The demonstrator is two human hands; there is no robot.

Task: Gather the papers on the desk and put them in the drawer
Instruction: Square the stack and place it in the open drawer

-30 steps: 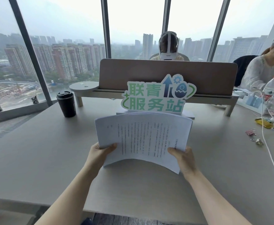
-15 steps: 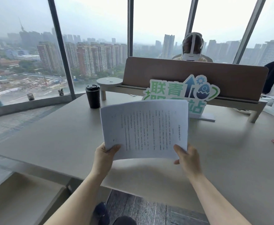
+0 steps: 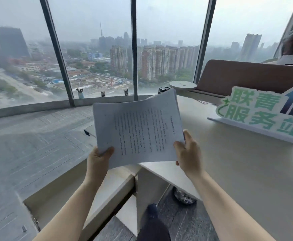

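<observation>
A stack of white printed papers (image 3: pixel 138 129) is held up in the air over the desk's left end. My left hand (image 3: pixel 98 158) grips its lower left corner with the thumb on top. My right hand (image 3: pixel 189 152) grips its lower right corner. The stack bends upward at its far edge. Below my left arm stands a low beige cabinet (image 3: pixel 107 190) beside the desk (image 3: pixel 237 171); a dark gap shows along its near side. I cannot tell whether a drawer is open.
A green and white standing sign (image 3: pixel 264 112) sits on the desk at the right, before a brown divider panel (image 3: pixel 246 75). A dark cup lid (image 3: pixel 163 88) peeks over the papers. Floor-to-ceiling windows and a grey sill lie to the left. My foot (image 3: pixel 151 210) is on the dark floor.
The view has swung left. The papers, held by both hands throughout, have moved from above the desk's middle to its left end, over the low cabinet.
</observation>
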